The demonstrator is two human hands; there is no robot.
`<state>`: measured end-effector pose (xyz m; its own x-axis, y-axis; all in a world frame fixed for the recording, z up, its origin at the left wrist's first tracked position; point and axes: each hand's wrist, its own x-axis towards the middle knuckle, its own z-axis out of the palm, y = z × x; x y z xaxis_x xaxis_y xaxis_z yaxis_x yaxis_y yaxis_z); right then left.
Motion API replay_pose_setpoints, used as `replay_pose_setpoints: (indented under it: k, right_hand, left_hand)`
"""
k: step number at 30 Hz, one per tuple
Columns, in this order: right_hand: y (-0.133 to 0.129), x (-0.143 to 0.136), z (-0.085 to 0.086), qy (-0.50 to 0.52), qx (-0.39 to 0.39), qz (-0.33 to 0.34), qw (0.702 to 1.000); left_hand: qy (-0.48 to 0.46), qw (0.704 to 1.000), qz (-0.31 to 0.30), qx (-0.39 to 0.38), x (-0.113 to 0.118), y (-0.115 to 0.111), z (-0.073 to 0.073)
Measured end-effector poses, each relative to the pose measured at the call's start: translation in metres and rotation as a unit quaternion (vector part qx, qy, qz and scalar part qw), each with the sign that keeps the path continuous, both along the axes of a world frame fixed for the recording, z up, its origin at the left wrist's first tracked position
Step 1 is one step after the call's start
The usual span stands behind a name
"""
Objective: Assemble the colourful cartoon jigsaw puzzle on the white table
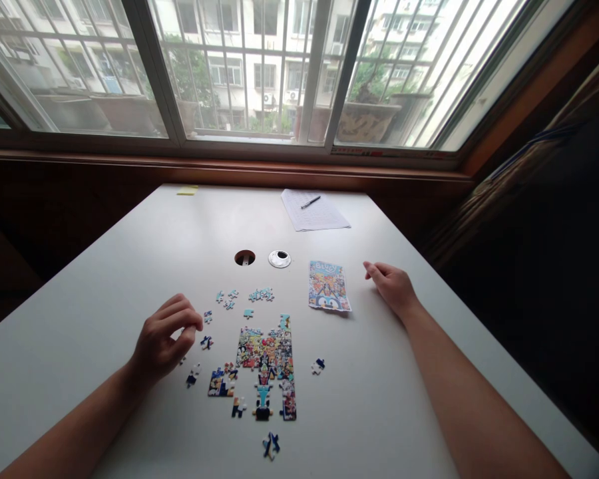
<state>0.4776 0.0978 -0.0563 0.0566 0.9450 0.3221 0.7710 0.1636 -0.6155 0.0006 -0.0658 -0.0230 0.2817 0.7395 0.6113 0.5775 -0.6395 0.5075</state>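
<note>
My left hand [162,338] is over the left part of the table, fingers curled, thumb and forefinger close together. Whether a small piece is between the tips is hidden. Just beside those tips are two loose jigsaw pieces [207,342]. On the far right, my right hand [392,286] rests loosely closed, with nothing visible in it. Between the hands lies a partly joined jigsaw puzzle [264,349], crowded with colourful figures, with gaps at its lower left. A small joined section [220,383] sits left of it. A picture sheet [328,286] marked "Bluey" lies near my right hand.
Pale blue pieces [262,294] lie beyond the puzzle. Single pieces sit right [318,366] and nearest me [271,446]. The white table [104,279] has a cable hole [245,257] with its round cover [279,259] alongside. Papers [314,216] with a pen [310,202] lie at the back.
</note>
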Motion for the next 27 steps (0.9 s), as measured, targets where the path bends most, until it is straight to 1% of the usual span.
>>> replay_pose_setpoints:
  k: [6, 11, 15, 22, 27]
  right_hand:
    - [0.0005, 0.0006, -0.0005, 0.000, 0.001, 0.001, 1.000]
    - [0.0007, 0.0008, -0.0010, 0.003, 0.001, 0.003, 1.000]
    - [0.0007, 0.0010, -0.0009, 0.003, -0.003, 0.001, 1.000]
    - [0.0012, 0.0012, -0.0006, 0.004, -0.003, 0.000, 1.000]
    - [0.0014, 0.0019, -0.0012, 0.000, -0.002, 0.000, 1.000]
  left_hand:
    - [-0.004, 1.000, 0.004, 0.002, -0.0013, 0.0006, 0.0001]
    - [-0.010, 1.000, 0.021, -0.001, -0.0025, -0.0002, 0.0012]
    - [-0.021, 0.998, 0.050, -0.015, -0.0039, 0.0001, 0.0015]
    - [-0.060, 0.990, 0.123, -0.025, -0.0062, 0.0027, 0.0010]
    - [-0.092, 0.984, 0.149, -0.043, -0.0089, 0.0040, -0.0002]
